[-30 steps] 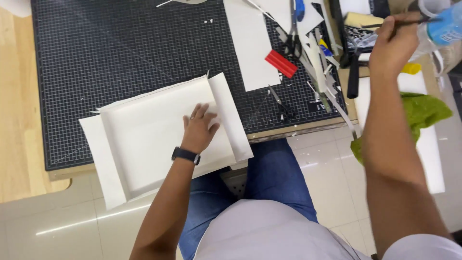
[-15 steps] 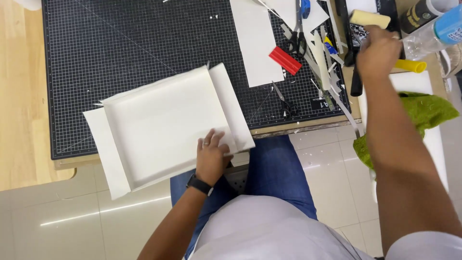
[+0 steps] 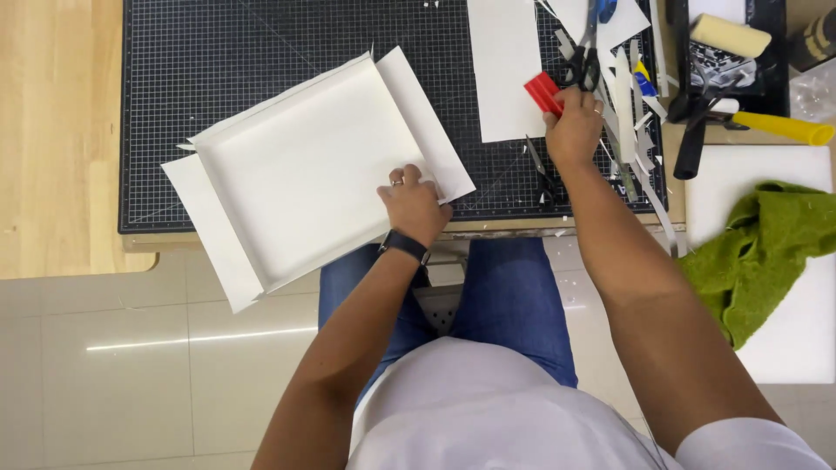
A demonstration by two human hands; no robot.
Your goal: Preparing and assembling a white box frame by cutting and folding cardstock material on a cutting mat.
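The left hand presses curled fingers on the near right corner of the white paper tray, which lies tilted on the black cutting mat on the bench. Farther right, the right hand has its fingers grasping a red block just beside the scissors.

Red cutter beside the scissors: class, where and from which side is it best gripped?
Grip the red cutter across its narrow sides at the lower right end, coming from the right where the right hand already touches it; its slim bar lies diagonally, with white paper on its left.
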